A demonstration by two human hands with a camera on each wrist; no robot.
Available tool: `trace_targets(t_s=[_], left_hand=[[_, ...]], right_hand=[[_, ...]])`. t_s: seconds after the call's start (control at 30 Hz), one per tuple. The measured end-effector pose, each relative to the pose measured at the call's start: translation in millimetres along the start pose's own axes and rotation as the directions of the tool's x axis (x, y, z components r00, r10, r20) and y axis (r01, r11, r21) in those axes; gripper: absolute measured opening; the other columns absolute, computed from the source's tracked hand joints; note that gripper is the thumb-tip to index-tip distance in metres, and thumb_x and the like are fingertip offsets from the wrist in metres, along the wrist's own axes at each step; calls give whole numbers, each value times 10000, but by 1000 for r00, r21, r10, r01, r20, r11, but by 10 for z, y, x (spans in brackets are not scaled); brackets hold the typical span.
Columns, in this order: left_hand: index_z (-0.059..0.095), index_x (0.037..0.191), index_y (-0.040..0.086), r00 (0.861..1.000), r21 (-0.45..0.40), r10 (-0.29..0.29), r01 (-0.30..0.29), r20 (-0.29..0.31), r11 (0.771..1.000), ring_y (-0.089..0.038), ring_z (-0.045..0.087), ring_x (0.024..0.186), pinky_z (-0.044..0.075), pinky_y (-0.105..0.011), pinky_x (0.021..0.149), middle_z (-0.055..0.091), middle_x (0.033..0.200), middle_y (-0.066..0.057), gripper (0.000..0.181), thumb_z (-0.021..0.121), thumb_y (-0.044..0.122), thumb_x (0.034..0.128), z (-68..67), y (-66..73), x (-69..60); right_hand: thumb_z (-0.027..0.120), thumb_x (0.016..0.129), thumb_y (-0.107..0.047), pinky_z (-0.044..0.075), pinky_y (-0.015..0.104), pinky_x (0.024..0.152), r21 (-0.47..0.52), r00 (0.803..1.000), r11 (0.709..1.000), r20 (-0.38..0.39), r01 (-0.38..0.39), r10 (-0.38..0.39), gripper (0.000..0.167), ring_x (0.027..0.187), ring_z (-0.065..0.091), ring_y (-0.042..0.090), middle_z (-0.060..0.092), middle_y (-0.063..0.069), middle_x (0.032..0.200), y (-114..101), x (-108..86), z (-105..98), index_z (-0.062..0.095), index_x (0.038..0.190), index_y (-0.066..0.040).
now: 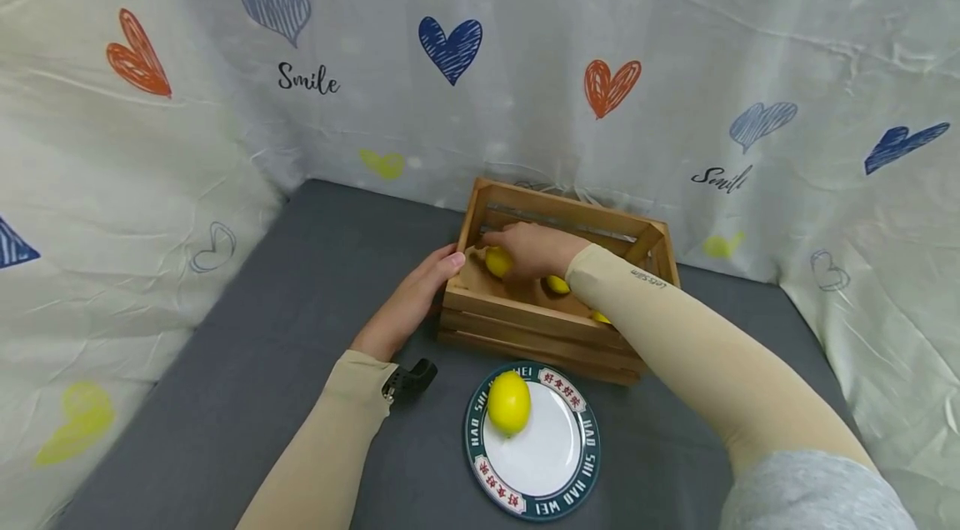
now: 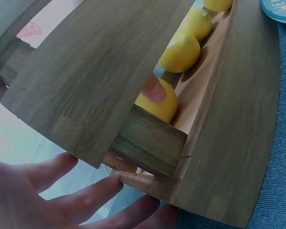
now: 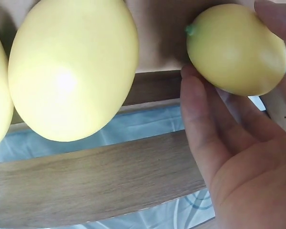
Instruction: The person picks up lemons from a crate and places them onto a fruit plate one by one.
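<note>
Inside the slatted wooden crate, the right hand curls its fingers and thumb round a yellow lemon near the crate's left end. In the right wrist view that lemon lies between the thumb and fingers of the right hand. The left hand touches the crate's left end from outside, its fingers extended; in the left wrist view the fingers of the left hand rest along the slats. Other lemons lie in the crate, partly hidden by the right arm.
In front of the crate stands a round plate with a green patterned rim, one lemon on it. A grey cloth covers the table. Behind hangs a pale curtain printed with hearts.
</note>
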State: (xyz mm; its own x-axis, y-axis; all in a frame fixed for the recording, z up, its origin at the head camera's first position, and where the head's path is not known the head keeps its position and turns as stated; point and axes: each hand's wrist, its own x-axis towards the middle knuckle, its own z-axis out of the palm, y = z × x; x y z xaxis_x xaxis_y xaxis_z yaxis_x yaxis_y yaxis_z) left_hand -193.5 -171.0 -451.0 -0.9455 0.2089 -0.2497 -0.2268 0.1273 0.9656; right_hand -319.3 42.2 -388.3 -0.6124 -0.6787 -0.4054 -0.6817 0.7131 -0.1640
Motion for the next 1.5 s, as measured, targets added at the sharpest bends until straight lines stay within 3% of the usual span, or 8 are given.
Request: trace_targets(t_s=[0.27,0.6,0.77,0.93,1.07,1.27,1.5], left_hand=[[249,1727,323,1000,7,8,-8,21,1000,-314,252,1652,193,-676,1329,227,1804,-2,901,509,780,996,84,34,7],[246,1727,331,1000,21,-5,5,23,1000,-310,224,1661,167,-681,1333,205,1811,11,887,498,780,1006,66,-47,21],[224,1735,316,1000,14,9,-9,15,1000,-313,211,1667,197,-702,1315,190,1816,-8,888,478,773,1018,-33,-76,-33],[219,1738,300,1000,3,28,-28,-3,1000,-391,225,1656,230,-737,1284,189,1812,-38,854,452,734,1040,-106,-93,-59],[208,1741,303,1000,17,23,-23,6,1000,-455,235,1638,248,-742,1273,173,1815,-54,857,439,740,1041,-94,-102,-50],[189,1746,302,1000,46,24,-25,11,999,-454,236,1639,264,-747,1263,147,1823,-53,875,418,763,1038,-68,-100,-13],[180,1747,314,1000,79,21,-22,16,997,-464,298,1600,309,-734,1236,148,1823,-52,889,397,792,1030,-55,-44,18]], right_hand=[[741,992,-164,554,468,1084,-13,999,999,-17,44,-45,540,1181,653,277,695,93,1377,64,-105,45,616,1517,-192],[756,991,-228,541,459,1102,44,998,999,-57,-15,17,570,1221,627,257,674,39,1455,18,-410,-57,606,1540,-254],[780,980,-309,544,469,1088,70,994,996,-95,-56,63,586,1211,619,266,668,45,1448,-94,-720,-214,603,1538,-272],[769,971,-311,559,438,955,97,984,990,-131,-107,119,583,1083,611,262,673,41,1329,-163,-1107,-316,600,1530,-315],[784,963,-309,553,394,882,90,971,984,-169,-155,169,585,998,619,239,673,35,1258,-192,-1454,-291,606,1520,-339],[830,926,-296,507,358,782,58,951,985,-256,-164,173,601,910,606,216,680,21,1186,-318,-1918,-228,643,1497,-308],[850,923,-295,529,301,740,87,948,985,-271,-149,167,605,853,599,161,658,-1,1215,-544,-2297,-72,635,1481,-384]])
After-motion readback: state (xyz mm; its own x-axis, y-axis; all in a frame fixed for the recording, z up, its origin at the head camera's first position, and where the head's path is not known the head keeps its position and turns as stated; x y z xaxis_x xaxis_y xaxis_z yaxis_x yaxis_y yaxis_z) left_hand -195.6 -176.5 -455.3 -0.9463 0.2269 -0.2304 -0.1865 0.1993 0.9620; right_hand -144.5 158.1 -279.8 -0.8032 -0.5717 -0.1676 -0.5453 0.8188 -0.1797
